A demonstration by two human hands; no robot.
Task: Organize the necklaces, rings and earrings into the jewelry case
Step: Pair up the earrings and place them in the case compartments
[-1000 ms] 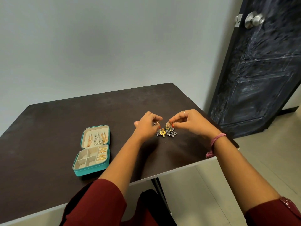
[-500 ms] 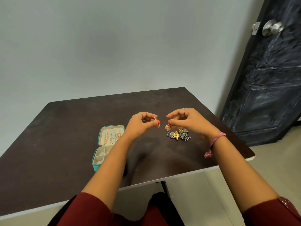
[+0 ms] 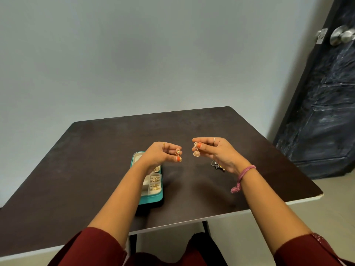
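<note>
Both hands are raised above the dark table. My left hand pinches a gold and red drop earring between thumb and fingertips. My right hand pinches its matching gold earring, whose bell-shaped drop hangs below the fingers. The open teal jewelry case lies under my left wrist; gold pieces sit in its right-hand compartments, and much of it is hidden by my arm. A small heap of dark and yellow jewelry lies on the table behind my right hand, mostly hidden.
A grey wall rises behind the table. A dark door with a metal knob stands at the right. The table's front edge runs close to my body, with light floor to the right.
Both hands have lifted off the jewelry heap, each with one earring, and moved slightly apart. The view has swung so the case now lies under my left arm.
</note>
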